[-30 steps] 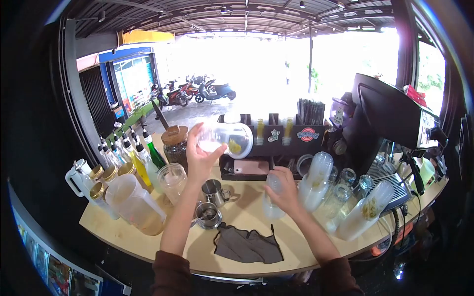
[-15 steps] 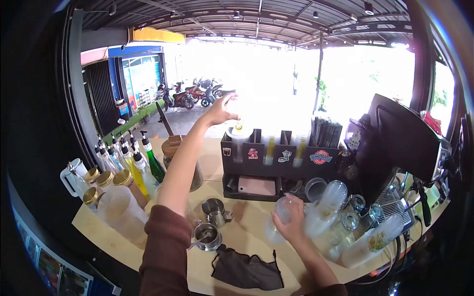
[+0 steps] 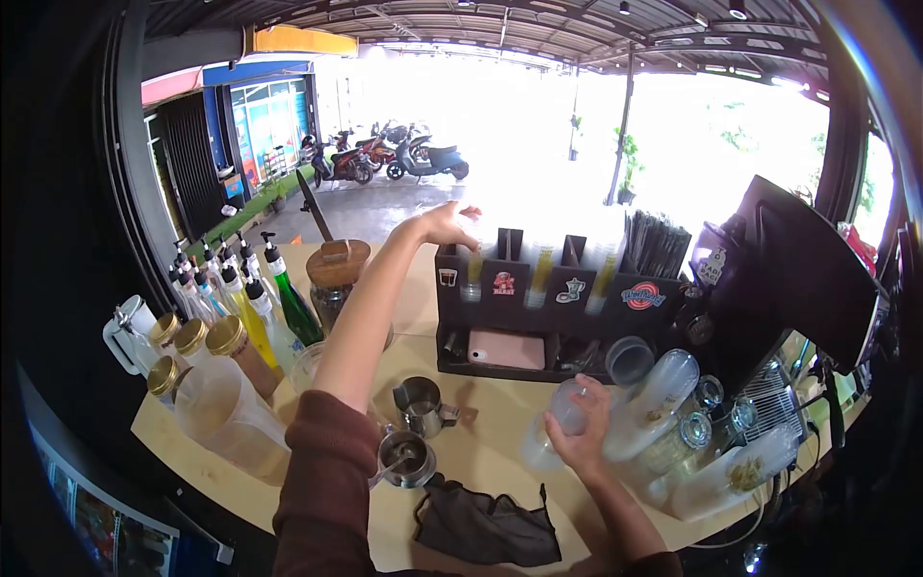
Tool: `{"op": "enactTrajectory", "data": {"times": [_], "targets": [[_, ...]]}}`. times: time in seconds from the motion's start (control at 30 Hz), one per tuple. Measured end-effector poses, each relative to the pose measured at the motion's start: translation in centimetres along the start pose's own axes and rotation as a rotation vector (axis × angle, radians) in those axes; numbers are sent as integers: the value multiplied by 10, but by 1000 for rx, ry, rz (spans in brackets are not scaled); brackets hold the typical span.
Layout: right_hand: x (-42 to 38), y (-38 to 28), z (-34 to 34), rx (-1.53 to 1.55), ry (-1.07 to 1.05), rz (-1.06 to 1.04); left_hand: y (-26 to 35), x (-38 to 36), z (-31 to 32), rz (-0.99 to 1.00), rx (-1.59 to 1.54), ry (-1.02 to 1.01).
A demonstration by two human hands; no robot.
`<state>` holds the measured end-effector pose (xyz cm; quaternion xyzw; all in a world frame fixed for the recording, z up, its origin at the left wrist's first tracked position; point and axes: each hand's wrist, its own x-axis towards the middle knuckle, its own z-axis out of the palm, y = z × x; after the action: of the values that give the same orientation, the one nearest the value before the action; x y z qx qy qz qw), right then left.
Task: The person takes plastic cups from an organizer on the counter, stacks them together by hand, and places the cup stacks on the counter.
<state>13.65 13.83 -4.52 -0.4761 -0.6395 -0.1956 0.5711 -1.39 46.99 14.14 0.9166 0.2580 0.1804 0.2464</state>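
My left hand reaches over the leftmost slot of the black organizer, its fingers curled round the top of a clear cup that stands in that slot. Lower right, my right hand grips a clear plastic cup just above the counter. Other cups with yellow print fill the neighbouring slots. A pink phone lies in the organizer's lower shelf. Stacked clear cups lie to the right of my right hand.
Two steel pitchers and a black cloth are on the counter. Syrup bottles, gold-lidded jars and a plastic jug stand left. A dark monitor and glasses are at right.
My left hand has come down from above the organizer onto the cup in the leftmost slot. My right hand still holds its cup. The view has shifted slightly.
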Motion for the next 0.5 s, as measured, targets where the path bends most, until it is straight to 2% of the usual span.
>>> {"op": "enactTrajectory", "data": {"times": [0.23,0.3,0.33,0.4,0.43,0.5], "targets": [[1,-1,0,-24,18,-30,3,0,5,-19,22,5],[1,-1,-2,-28,18,-32,31,-12,-2,-22,176,-128],[1,-1,-3,-32,1,-19,32,-15,4,-22,176,-130],[0,-3,-3,-34,-17,5,32,-28,25,157,298,544],[0,-3,-2,-35,-13,9,49,-43,30,274,277,607],[-1,-6,-8,-87,-47,3,81,-75,51,329,233,562]]}}
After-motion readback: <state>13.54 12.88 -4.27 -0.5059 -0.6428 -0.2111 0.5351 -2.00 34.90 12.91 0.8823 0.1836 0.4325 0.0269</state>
